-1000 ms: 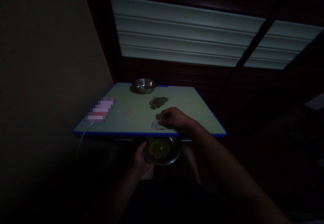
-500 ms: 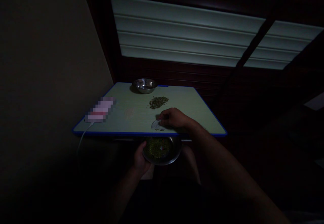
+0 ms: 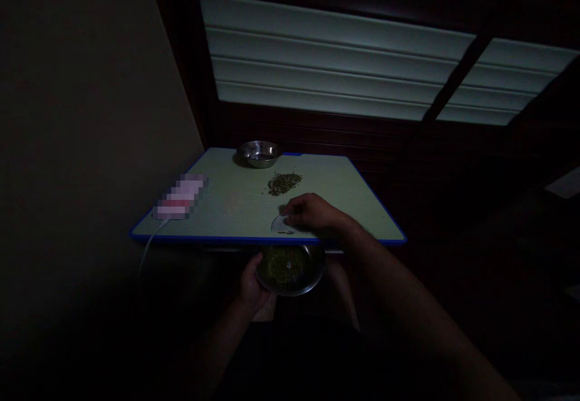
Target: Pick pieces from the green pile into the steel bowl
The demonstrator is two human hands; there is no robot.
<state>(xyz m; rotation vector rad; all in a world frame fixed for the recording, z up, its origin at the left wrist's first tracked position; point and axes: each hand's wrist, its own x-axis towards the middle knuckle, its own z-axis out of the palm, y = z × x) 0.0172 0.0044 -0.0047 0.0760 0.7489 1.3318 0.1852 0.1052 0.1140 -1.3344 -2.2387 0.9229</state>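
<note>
My left hand [image 3: 252, 285] grips the left rim of a metal bowl [image 3: 296, 293], just below the table's front edge. Small green beans or seeds [image 3: 278, 265] cover the bottom of that bowl, and a small pale spot shows among them. Over the front of the table, my right hand [image 3: 310, 212] has its fingers closed on a pale, see-through, rounded flat piece [image 3: 280, 224], which looks like a protractor. A few dark grains lie along its lower edge. Behind the right hand, a loose pile of brownish-green grains [image 3: 283, 183] is spread on the table.
The pale green table [image 3: 235, 223] has a blue edge. A second metal bowl [image 3: 259, 154] stands at its back. On the left lies a blurred-out phone [image 3: 181, 197] with a white cable [image 3: 147, 247] hanging over the edge. A wall and dark slatted doors stand close behind.
Both hands hold nearly the same positions. The small red and white patch among the beans in the held bowl now shows only as a pale spot.
</note>
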